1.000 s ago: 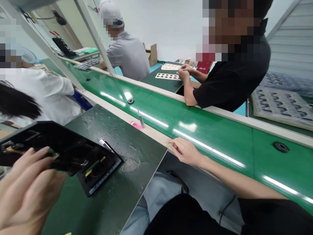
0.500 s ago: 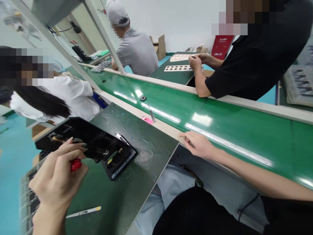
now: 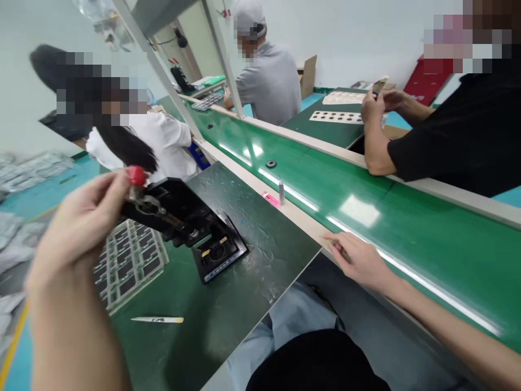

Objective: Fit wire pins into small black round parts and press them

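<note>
My left hand [image 3: 87, 212] is closed on the red knob [image 3: 137, 175] of a metal lever at the top of a black press fixture [image 3: 175, 201]. The fixture's base [image 3: 220, 258] rests on the dark green table, with a round seat and small yellow pads showing on it. My right hand [image 3: 358, 255] lies on the pale edge of the conveyor with its fingertips pinched together. What they hold, if anything, I cannot make out. A pair of white tweezers [image 3: 158, 320] lies on the table in front of the fixture.
A clear tray [image 3: 134, 266] of dark parts lies left of the fixture. On the conveyor rail are a pink cutter [image 3: 270, 199] and a grey pointed tool [image 3: 281, 194]. A black ring [image 3: 271, 163] rides on the green conveyor [image 3: 427, 239]. Co-workers sit along both sides.
My left hand has risen with the red knob, and the lever now stands up. The view has swung left, uncovering more of the tray. My right hand stays on the conveyor edge.
</note>
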Available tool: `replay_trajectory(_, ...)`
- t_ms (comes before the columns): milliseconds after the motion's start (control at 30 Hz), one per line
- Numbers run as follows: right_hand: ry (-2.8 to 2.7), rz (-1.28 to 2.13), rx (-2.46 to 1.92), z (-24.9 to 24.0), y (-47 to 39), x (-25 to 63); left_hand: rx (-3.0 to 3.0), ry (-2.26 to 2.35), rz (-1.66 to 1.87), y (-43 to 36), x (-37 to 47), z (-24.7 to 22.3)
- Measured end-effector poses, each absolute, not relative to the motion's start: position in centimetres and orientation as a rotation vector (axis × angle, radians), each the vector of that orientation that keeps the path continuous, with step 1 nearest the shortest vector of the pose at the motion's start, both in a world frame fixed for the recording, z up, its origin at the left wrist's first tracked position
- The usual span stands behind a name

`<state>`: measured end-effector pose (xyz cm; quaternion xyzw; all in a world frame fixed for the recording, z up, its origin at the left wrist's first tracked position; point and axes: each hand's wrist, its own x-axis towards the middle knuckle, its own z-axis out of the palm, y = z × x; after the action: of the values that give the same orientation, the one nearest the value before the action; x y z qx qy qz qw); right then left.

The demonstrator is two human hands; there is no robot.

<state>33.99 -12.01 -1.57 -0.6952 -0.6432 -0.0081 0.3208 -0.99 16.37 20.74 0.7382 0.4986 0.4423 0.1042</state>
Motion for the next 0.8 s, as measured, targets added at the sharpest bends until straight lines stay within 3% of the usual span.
replay_trajectory(67, -1.661, -0.081, -1.815, -1.7, -12.0, 34.2, 2.042, 1.396, 1.306, 15.5, -1.3, 18.1)
replay_trajectory(200, -1.511, -0.474, -1.868, -1.8, -12.6, 34.0, 1.731, 1.324, 1.911, 12.8, -2.5, 9.6)
replay_trajectory(267, -1.507, -0.702, -1.86, -1.8, -13.2, 33.0, 1.828, 1.342, 2.007, 11.0, -3.3, 5.3)
replay_trajectory(333, -1.669, -0.716, -1.782, -1.7, -13.7, 31.0, 2.081, 1.294, 1.954, 9.2, -3.9, 2.1)
replay_trajectory(433, -1.907, -0.405, -1.629, -1.7, -13.1, 26.0, 2.434, 1.17, 1.811, 7.3, -4.1, 0.2)
replay_trajectory(567, -1.676, -0.063, -1.459, -1.2, -9.4, 17.9, 2.689, 1.109, 1.501, 6.3, -4.0, 0.7)
replay_trajectory(667, -1.68, -0.022, -1.39, 0.0, -5.1, 13.9, 2.849, 1.102, 1.229, 5.8, -4.2, 1.0)
replay_trajectory(800, -1.838, -0.032, -1.627, 1.5, 0.2, 12.8, 2.926, 1.257, 0.941, 5.4, -4.6, 0.8)
